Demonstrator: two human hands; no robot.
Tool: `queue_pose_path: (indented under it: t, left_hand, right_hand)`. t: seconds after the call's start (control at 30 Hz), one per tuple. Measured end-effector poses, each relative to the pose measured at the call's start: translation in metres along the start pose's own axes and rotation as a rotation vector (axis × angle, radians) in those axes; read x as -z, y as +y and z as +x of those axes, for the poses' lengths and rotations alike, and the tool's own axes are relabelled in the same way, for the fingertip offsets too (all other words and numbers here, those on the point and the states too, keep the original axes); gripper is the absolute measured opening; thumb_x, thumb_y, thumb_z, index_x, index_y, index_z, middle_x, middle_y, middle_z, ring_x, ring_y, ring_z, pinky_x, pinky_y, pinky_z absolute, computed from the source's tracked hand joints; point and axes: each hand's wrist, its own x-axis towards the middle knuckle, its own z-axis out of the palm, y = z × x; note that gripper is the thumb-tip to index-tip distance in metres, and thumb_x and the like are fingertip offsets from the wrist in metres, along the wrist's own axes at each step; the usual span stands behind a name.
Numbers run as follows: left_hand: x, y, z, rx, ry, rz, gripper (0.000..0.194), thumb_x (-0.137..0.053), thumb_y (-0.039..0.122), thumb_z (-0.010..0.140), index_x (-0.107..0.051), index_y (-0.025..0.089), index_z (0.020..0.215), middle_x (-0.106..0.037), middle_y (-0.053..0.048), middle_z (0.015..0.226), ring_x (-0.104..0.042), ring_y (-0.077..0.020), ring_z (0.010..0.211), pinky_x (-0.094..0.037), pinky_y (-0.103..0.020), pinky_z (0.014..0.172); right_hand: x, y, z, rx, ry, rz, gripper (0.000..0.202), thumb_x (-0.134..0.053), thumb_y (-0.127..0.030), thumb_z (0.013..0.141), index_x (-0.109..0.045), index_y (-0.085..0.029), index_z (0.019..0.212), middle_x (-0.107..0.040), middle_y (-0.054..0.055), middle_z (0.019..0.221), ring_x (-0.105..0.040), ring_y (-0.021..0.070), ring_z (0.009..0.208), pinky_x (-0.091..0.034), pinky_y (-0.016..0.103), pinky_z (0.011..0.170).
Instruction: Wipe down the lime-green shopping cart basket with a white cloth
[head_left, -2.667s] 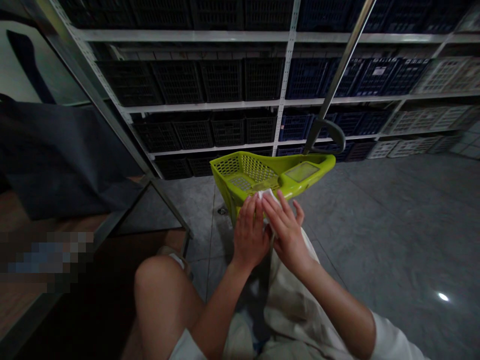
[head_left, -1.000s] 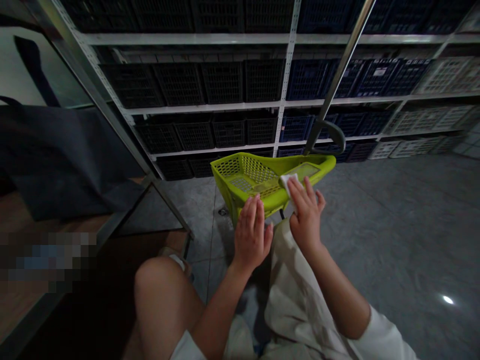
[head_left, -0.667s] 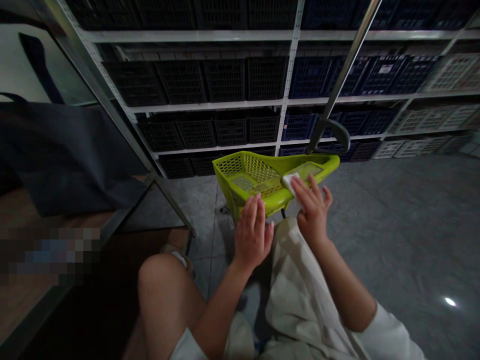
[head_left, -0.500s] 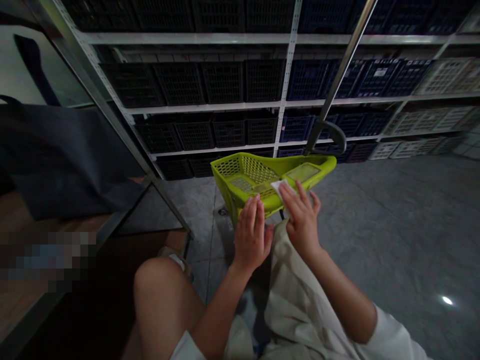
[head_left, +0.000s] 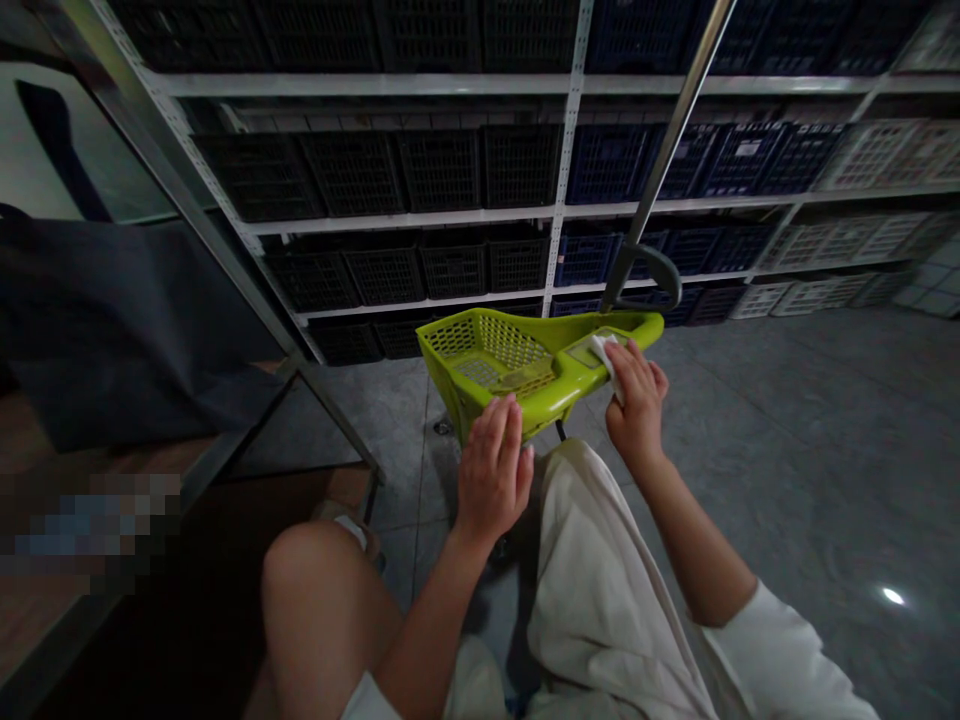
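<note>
A lime-green plastic shopping basket on wheels stands in front of my knees, its sides pierced with holes. My left hand rests against its near rim, fingers stretched out and holding nothing. In my right hand is a white wipe, pressed on the flat panel along the basket's right part. The fingers of that hand are bent over the wipe. A metal pole with a dark grey handle rises behind the right end of the basket.
White metal shelving full of black crates and dark blue crates runs behind the basket; pale crates stand farther right. At left, a dark grey bag sits on a metal-framed table. Grey tiles cover the floor.
My right hand has slid right along the basket with the wipe, from the near rim onto the panel. My left hand stays at the near rim, shifted slightly in view.
</note>
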Motion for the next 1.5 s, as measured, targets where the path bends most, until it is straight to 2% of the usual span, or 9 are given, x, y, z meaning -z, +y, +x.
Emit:
queue_pose_path:
  t: [0.17, 0.33, 0.43, 0.57, 0.67, 0.77, 0.9, 1.2, 1.5]
  left_hand:
    - [0.016, -0.006, 0.012, 0.017, 0.089, -0.004, 0.052, -0.045, 0.023, 0.098, -0.04, 0.014, 0.149, -0.063, -0.016, 0.127, -0.055, -0.0255, 0.124, -0.039, -0.043, 0.11]
    - [0.051, 0.003, 0.039, 0.233, 0.081, 0.113, 0.029, -0.043, 0.025, 0.101, -0.065, 0.021, 0.12, -0.069, -0.006, 0.097, -0.062, -0.0215, 0.096, -0.03, -0.046, 0.112]
    - [0.06, 0.021, 0.046, 0.201, 0.011, 0.174, 0.04, -0.047, 0.031, 0.1, -0.054, 0.016, 0.136, -0.068, -0.011, 0.121, -0.059, -0.0252, 0.116, -0.02, -0.048, 0.119]
    - [0.045, 0.044, 0.038, 0.097, -0.158, 0.239, 0.063, -0.045, 0.035, 0.1, -0.03, 0.004, 0.153, -0.043, -0.019, 0.155, -0.037, -0.0279, 0.145, -0.02, -0.043, 0.121]
    - [0.031, 0.052, 0.03, 0.103, -0.241, 0.36, 0.059, -0.043, 0.035, 0.102, -0.033, 0.006, 0.152, -0.045, -0.013, 0.155, -0.041, -0.025, 0.143, -0.021, -0.039, 0.121]
    - [0.023, 0.053, 0.028, 0.116, -0.247, 0.418, 0.059, -0.041, 0.039, 0.102, -0.036, 0.007, 0.152, -0.047, -0.011, 0.154, -0.044, -0.0245, 0.141, -0.021, -0.039, 0.121]
    - [0.017, 0.055, 0.031, 0.122, -0.236, 0.427, 0.063, -0.039, 0.044, 0.102, -0.033, 0.007, 0.153, -0.044, -0.011, 0.156, -0.042, -0.0244, 0.142, -0.023, -0.04, 0.121]
    - [0.014, 0.053, 0.031, 0.112, -0.268, 0.386, 0.063, -0.044, 0.034, 0.099, -0.03, 0.007, 0.154, -0.041, -0.012, 0.158, -0.038, -0.0244, 0.145, -0.02, -0.041, 0.122]
    - [0.032, 0.051, 0.026, 0.152, -0.305, 0.363, 0.068, -0.048, 0.033, 0.095, -0.027, 0.009, 0.155, -0.039, -0.011, 0.159, -0.038, -0.0255, 0.144, -0.021, -0.041, 0.122]
  right_hand:
    - [0.003, -0.019, -0.007, 0.033, 0.028, 0.089, 0.073, -0.04, -0.006, 0.074, -0.046, -0.022, 0.145, -0.057, 0.01, 0.143, -0.036, 0.0266, 0.146, -0.031, 0.048, 0.112]
    - [0.012, -0.042, -0.014, 0.021, 0.011, 0.123, 0.072, -0.041, -0.007, 0.079, -0.044, -0.028, 0.148, -0.057, 0.006, 0.143, -0.036, 0.0275, 0.144, -0.029, 0.048, 0.113]
    - [0.018, -0.058, -0.02, 0.021, -0.011, 0.117, 0.072, -0.045, -0.009, 0.081, -0.043, -0.033, 0.149, -0.058, 0.003, 0.142, -0.039, 0.0283, 0.14, -0.027, 0.047, 0.113]
    - [0.023, -0.074, -0.026, 0.059, -0.058, 0.066, 0.071, -0.049, -0.012, 0.083, -0.042, -0.036, 0.15, -0.057, 0.003, 0.143, -0.04, 0.0298, 0.137, -0.027, 0.046, 0.108]
    - [0.025, -0.062, -0.023, 0.114, -0.085, 0.013, 0.07, -0.047, -0.01, 0.084, -0.043, -0.035, 0.149, -0.058, 0.004, 0.143, -0.045, 0.0284, 0.134, -0.026, 0.046, 0.104]
    - [0.025, -0.022, -0.012, 0.104, -0.064, -0.028, 0.072, -0.043, -0.006, 0.08, -0.045, -0.032, 0.147, -0.06, 0.004, 0.142, -0.048, 0.0259, 0.134, -0.023, 0.046, 0.105]
    - [0.024, 0.018, 0.0, -0.007, -0.007, -0.086, 0.074, -0.039, -0.005, 0.076, -0.046, -0.028, 0.147, -0.058, 0.005, 0.145, -0.034, 0.0277, 0.147, -0.016, 0.052, 0.111]
    - [0.035, -0.064, -0.023, 0.349, -0.212, 0.148, 0.082, -0.037, -0.006, 0.08, -0.024, -0.026, 0.158, -0.046, 0.007, 0.155, -0.038, 0.0194, 0.146, -0.012, 0.045, 0.119]
    - [0.023, 0.005, -0.002, 0.064, -0.104, 0.128, 0.071, -0.037, -0.005, 0.078, -0.045, -0.025, 0.146, -0.056, 0.008, 0.147, -0.047, 0.0202, 0.14, -0.018, 0.047, 0.115]
